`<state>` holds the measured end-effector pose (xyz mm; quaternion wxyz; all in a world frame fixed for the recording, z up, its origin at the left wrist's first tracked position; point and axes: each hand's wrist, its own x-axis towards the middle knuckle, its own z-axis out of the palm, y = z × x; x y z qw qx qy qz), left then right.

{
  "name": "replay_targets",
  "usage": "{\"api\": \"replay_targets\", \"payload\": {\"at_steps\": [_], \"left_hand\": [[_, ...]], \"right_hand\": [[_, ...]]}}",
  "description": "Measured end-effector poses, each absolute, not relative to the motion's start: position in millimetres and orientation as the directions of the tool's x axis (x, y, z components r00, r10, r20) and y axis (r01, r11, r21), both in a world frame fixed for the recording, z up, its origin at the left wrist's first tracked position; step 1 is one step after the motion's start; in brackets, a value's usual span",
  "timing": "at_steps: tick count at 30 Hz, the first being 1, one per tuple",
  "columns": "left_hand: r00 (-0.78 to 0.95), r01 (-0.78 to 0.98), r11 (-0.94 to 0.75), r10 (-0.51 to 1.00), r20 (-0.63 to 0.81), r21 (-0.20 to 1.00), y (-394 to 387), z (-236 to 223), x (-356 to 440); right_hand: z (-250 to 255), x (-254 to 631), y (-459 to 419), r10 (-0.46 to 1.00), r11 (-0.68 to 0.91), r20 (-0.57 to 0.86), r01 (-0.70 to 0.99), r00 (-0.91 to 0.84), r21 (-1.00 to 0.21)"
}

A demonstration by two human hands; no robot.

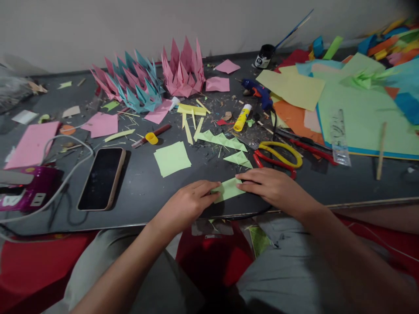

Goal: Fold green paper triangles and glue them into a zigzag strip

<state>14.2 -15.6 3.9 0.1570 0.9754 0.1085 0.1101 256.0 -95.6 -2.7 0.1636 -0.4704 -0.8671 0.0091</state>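
Note:
A light green paper (228, 190), folded into a long rectangle, lies at the table's front edge. My left hand (191, 199) grips its left end, thumb and fingers closed at the edge. At the other end, my right hand (273, 188) has its fingers closed on the paper's upper right corner. Just beyond it sit a green folded triangle (238, 159) and a row of joined green triangles (222, 140). To the left is a small stack of green paper squares (172, 158). The scissors (281, 155), with yellow and red handles, lie close to my right hand.
Pink and blue paper crowns (183, 72) stand at the back. A yellow glue stick (242, 117), a blue glue gun (258, 92) and a black paint jar (265, 56) are behind the triangles. A phone (102, 179) lies left; coloured sheets (369, 109) pile up right.

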Motion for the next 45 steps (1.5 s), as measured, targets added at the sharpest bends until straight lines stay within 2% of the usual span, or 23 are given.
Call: {"api": "replay_targets", "payload": {"at_steps": [13,20,24,27,31,36,40,45], "left_hand": [[0.952,0.181,-0.939,0.242,0.189,0.291,-17.6,5.2,16.2],[0.940,0.263,-0.953,0.288,0.182,0.151,-38.0,5.7,23.7],[0.935,0.323,-0.940,0.335,0.115,0.112,-52.3,-0.8,30.3],[0.924,0.365,-0.922,0.376,0.075,0.129,-57.3,-6.2,32.8],[0.899,0.414,-0.886,0.434,0.055,0.209,-58.8,-7.5,33.1],[0.858,0.466,-0.835,0.507,0.079,0.293,-60.3,-3.6,32.4],[0.812,0.511,-0.786,0.574,0.106,0.348,-60.0,3.4,30.1],[0.749,0.574,-0.740,0.648,0.142,0.351,-55.6,13.5,20.9]], "right_hand": [[-3.8,257.2,-95.5,0.836,0.539,0.247,0.818,-0.490,-0.199],[-1.4,246.9,-96.3,0.809,0.562,0.300,0.815,-0.505,-0.143],[-0.9,243.4,-94.8,0.836,0.521,0.296,0.838,-0.462,-0.162],[-0.4,240.6,-93.3,0.842,0.502,0.322,0.846,-0.432,-0.178],[-2.6,229.6,-94.8,0.871,0.428,0.355,0.879,-0.340,-0.210],[-6.5,211.7,-97.7,0.870,0.377,0.408,0.908,-0.278,-0.184],[-9.8,209.1,-97.4,0.916,0.232,0.377,0.947,-0.136,-0.222],[-13.8,213.3,-97.0,0.911,0.144,0.412,0.955,-0.026,-0.259]]}}
